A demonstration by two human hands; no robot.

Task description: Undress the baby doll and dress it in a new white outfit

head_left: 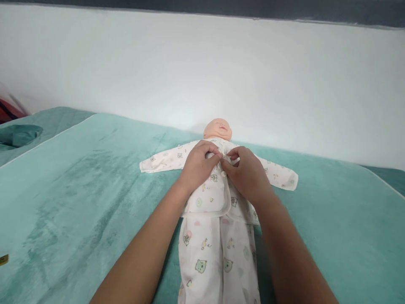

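A baby doll lies on its back, dressed in a white long-sleeved shirt and matching trousers printed with small animals. My left hand pinches the shirt's front edge at the chest. Opposite it, my right hand has thumb and fingers closed on the same front opening, fingertips almost meeting the left ones. A small pale button shows just below the fingertips. What exactly lies between the fingers is mostly hidden. Below the hands, the two front panels part slightly at the hem.
The doll rests on a teal plush sheet with wrinkles on the left. Behind its head rises a white wall. Folded teal fabric and a red item are at the far left, and a small yellow tag is at the left edge.
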